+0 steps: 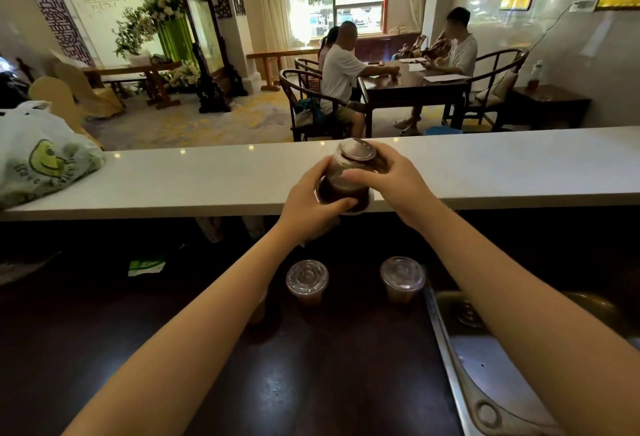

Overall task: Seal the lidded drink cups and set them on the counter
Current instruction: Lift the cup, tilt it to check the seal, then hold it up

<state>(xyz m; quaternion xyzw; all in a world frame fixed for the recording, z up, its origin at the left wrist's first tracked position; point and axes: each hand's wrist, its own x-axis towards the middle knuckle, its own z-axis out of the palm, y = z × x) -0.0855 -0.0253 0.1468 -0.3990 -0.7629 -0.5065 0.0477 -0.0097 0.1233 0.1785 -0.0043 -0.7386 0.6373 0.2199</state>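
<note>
Gripping the tilted drink cup (346, 179) between left hand (311, 198) and right hand (394, 179), over the counter (519, 165).

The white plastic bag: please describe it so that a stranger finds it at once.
Follow the long white counter to its far left end. The white plastic bag sits there, printed with a yellow-green smiling face, well apart from the clear drink cups.

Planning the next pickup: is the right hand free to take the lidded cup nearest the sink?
Probably not yet: the right hand and left hand both grip the tilted cup. Nothing blocks the cup by the sink.
</note>
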